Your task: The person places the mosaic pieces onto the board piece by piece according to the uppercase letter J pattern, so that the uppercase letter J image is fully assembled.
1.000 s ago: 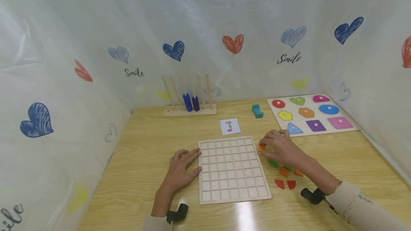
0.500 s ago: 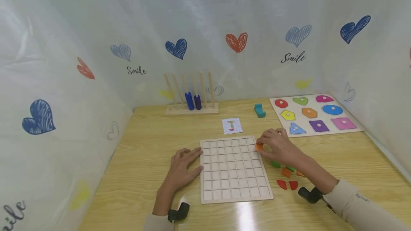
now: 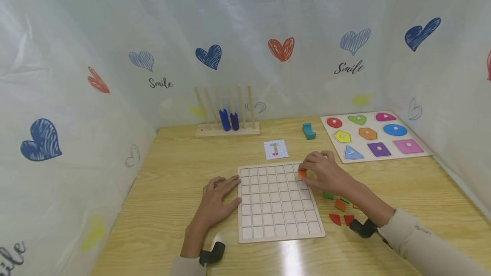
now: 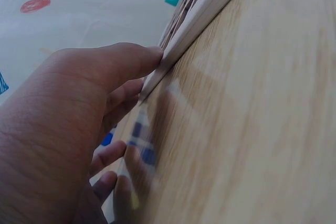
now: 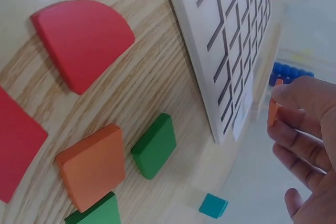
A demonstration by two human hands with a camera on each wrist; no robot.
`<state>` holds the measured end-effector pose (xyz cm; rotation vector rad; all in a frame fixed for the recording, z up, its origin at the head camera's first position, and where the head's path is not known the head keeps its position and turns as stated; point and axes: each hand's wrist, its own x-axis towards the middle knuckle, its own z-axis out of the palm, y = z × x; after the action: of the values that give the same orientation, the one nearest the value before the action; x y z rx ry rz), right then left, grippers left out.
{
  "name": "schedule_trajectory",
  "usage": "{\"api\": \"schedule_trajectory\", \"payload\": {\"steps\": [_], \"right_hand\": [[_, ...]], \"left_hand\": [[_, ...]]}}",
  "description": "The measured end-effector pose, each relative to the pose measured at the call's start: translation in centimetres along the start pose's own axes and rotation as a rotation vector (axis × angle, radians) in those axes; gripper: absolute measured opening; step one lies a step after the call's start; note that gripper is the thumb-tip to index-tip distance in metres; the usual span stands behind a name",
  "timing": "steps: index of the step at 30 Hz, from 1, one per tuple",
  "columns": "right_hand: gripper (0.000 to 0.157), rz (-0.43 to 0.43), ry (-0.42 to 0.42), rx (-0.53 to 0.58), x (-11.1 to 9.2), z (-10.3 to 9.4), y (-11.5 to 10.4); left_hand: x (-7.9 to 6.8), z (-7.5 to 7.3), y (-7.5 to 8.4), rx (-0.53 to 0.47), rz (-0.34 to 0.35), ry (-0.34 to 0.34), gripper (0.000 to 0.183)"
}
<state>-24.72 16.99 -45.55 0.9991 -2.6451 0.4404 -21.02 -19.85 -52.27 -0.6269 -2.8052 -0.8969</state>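
My right hand (image 3: 327, 173) pinches a small orange square tile (image 3: 302, 174) between thumb and fingers, over the upper right corner of the wooden grid board (image 3: 281, 239). In the right wrist view the same orange tile (image 5: 274, 103) is seen nearly edge-on. With relaxed fingers, my left hand (image 3: 216, 201) touches the board's left edge; in the left wrist view the thumb of this hand (image 4: 63, 114) rests against the board's side (image 4: 184, 40). Behind the board lies a card (image 3: 275, 149) printed with a coloured J on a grid.
Right of the board lie red quarter-round tiles (image 5: 84, 43), an orange tile (image 5: 92, 166) and green tiles (image 5: 155, 145). A teal block (image 3: 308, 131), a shape puzzle board (image 3: 354, 135) and a peg stand (image 3: 245, 132) with blue and purple pieces stand farther back, near a curtain.
The right hand has carried the orange tile leftward, from beside the board to over its upper right corner. My left hand has stayed at the board's left edge.
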Motion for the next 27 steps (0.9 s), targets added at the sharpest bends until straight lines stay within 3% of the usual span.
{"api": "schedule_trajectory", "payload": {"steps": [17,27], "right_hand": [[0.020,-0.078,0.033,0.024,1.6,0.8,-0.7],[0.019,-0.079,-0.001,0.036,2.5,1.0,-1.3]], "left_hand": [[0.1,0.0,0.1,0.011,-0.015,-0.001,0.056],[0.1,0.1,0.0,0.009,-0.013,-0.002,0.056]]}}
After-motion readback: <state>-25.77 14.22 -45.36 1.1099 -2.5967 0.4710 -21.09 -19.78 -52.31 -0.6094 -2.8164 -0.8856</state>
